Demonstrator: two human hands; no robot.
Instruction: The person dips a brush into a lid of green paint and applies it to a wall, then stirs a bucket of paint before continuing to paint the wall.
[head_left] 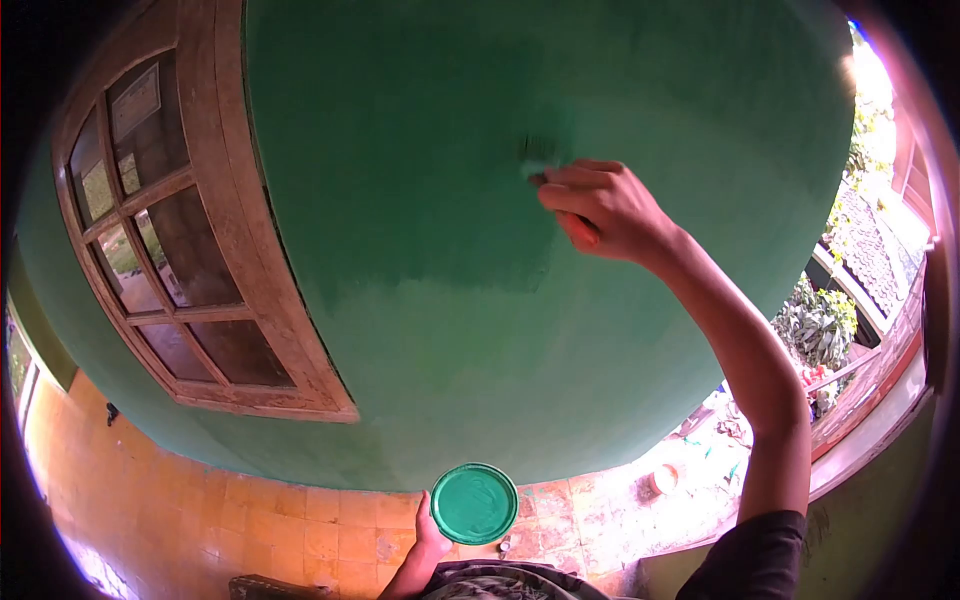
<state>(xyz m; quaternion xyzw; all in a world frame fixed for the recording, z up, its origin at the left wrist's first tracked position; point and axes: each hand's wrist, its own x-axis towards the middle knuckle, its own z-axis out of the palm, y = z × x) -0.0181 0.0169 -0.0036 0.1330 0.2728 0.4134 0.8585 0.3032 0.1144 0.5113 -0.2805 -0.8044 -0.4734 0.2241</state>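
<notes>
right hand (600, 208): raised against the green wall (420, 180), fingers curled tight and pinching the handle of a paintbrush (540, 160); only a bit of reddish handle shows under the fingers.
paintbrush: its bristles press on the wall just left of the knuckles, near the middle of the wall's upper half; the bristles are dark and somewhat blurred.
left hand (430, 545): low at the bottom edge of the view, thumb up along the left rim of a round paint container (474, 503); the other fingers are hidden under it, so i cannot tell how far they are closed, only that the hand carries it.
paint container: round, filled with green paint, held level just in front of the wall's foot, above the floor (250, 510).
wall: darker, wetter green in a broad patch around and below the brush, paler green toward the bottom.
window (180, 230): wooden frame with glass panes, set in the wall's left part, well apart from the brush.
floor: orange tiles, with pale paint spatter toward the right.
plants (820, 325): leafy greens outside at the right edge, beyond the right arm.
</notes>
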